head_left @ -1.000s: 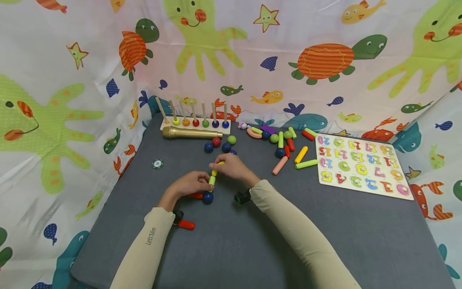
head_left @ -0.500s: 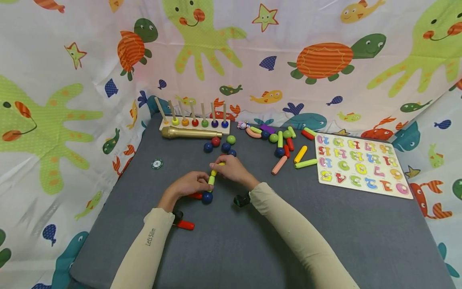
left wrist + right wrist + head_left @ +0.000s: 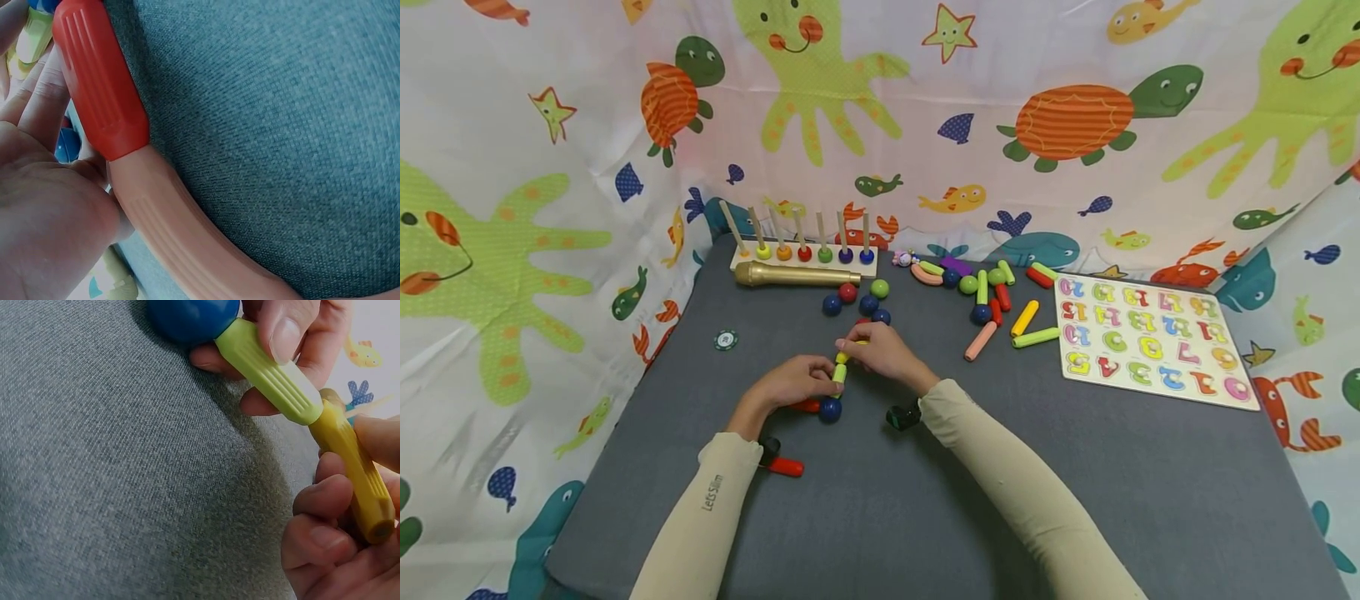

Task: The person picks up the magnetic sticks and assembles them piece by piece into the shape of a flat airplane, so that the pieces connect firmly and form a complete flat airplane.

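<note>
My left hand pinches a light green magnetic stick between thumb and fingers. One end of this stick touches a dark blue ball on the table. My right hand grips a yellow stick, whose tip meets the green stick's other end. Under the left hand, a red stick also reaches toward a blue ball. A curved pink stick follows it end to end, partly hidden by the left arm in the head view. Another red stick shows beside the left wrist.
Loose balls lie beyond the hands, before a gold microphone-shaped object and a peg board. More sticks and balls lie right of centre, near a number puzzle board. A poker chip lies left.
Both hands stay almost in place, still holding the green and yellow sticks. The yellow stick appears to have turned slightly against the green one.
</note>
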A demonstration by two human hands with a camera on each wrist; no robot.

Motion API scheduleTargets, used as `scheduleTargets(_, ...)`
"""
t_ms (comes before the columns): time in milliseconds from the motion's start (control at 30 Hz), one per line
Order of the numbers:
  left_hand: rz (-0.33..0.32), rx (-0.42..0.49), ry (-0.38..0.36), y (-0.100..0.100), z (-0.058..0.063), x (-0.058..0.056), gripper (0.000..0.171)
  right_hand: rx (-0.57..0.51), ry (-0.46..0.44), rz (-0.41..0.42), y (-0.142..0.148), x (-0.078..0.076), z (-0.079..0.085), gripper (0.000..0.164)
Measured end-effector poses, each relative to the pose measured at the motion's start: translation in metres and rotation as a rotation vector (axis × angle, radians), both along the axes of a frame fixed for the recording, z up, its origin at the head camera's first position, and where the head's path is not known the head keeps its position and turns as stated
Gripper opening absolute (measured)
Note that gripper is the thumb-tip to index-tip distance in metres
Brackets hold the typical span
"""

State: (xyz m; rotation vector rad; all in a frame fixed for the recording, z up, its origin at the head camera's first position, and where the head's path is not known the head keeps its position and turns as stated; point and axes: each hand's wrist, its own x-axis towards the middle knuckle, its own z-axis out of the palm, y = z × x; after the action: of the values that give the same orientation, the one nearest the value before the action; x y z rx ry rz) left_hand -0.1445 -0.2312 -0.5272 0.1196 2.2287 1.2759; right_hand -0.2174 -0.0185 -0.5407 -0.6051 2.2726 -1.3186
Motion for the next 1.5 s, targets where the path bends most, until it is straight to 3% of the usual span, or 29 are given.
scheduleTargets(300, 0.008, 0.021, 0.023, 0.000, -0.003, 0.000, 0.021, 0.055, 0.000, 0.187, 0.012, -0.009, 0.009, 0.019)
scheduleTargets(433, 0.011, 0.026, 0.027, -0.001, -0.005, -0.001, 0.025, 0.010, 0.012, 0.124, 0.019, -0.011, 0.014, 0.019)
scheduleTargets(633, 0.022, 0.018, 0.013, -0.001, -0.004, 0.000, 0.029, -0.086, 0.008, -0.087, 0.029, -0.018, 0.019, 0.019)
scheduleTargets(767, 0.025, 0.005, 0.005, -0.002, -0.003, -0.001, 0.030, 0.002, 0.084, -0.139, 0.028, -0.023, 0.016, 0.033)
scheduleTargets(967, 0.024, 0.012, 0.008, -0.001, -0.004, -0.002, 0.028, 0.203, 0.274, -0.092, 0.014, -0.022, 0.012, 0.039)
scheduleTargets(1067, 0.018, 0.025, 0.016, 0.000, -0.005, -0.001, 0.027, 0.304, 0.315, -0.076, 0.008, -0.020, 0.010, 0.040)
scheduleTargets(1233, 0.018, 0.039, 0.019, 0.001, -0.003, -0.001, 0.027, 0.339, 0.289, -0.110, 0.005, -0.018, 0.007, 0.037)
scheduleTargets(1367, 0.017, 0.040, 0.007, 0.000, -0.001, -0.002, 0.029, 0.244, 0.231, -0.137, 0.007, -0.016, 0.006, 0.037)
scheduleTargets(1500, 0.016, 0.026, 0.003, -0.002, -0.001, -0.002, 0.029, 0.123, 0.102, -0.092, 0.009, -0.014, 0.006, 0.040)
